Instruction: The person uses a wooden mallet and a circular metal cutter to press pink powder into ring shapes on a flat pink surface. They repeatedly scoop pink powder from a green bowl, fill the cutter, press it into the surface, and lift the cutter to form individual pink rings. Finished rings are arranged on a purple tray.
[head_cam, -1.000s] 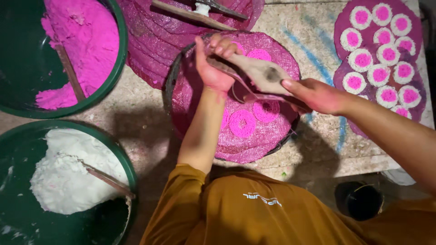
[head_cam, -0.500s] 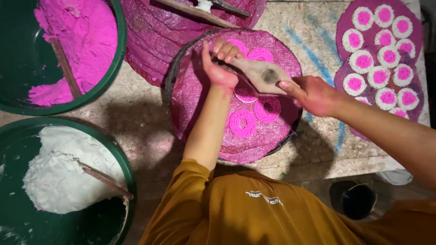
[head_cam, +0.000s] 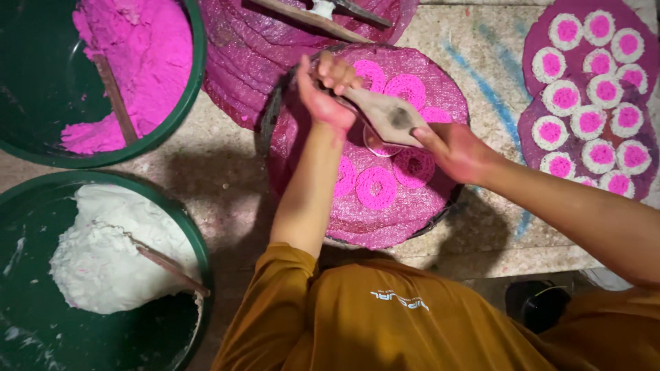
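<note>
Both hands work over the round pink-lined tray (head_cam: 412, 230), the landmark here. Left hand (head_cam: 328, 93), closed, grips the far end of a flat wooden paddle (head_cam: 388, 117) above the tray's middle. Right hand (head_cam: 457, 148) is closed on the near end. A small clear ring mould (head_cam: 377, 143) sits under the paddle; whether it touches the tray I cannot tell. 5 or so pink rings (head_cam: 377, 187) lie on the tray, near half partly bare. Step judged: pressing out another ring. Next move calls for a clean lift without smearing neighbours. White dough basin (head_cam: 103, 254) sits left of the tray.
</note>
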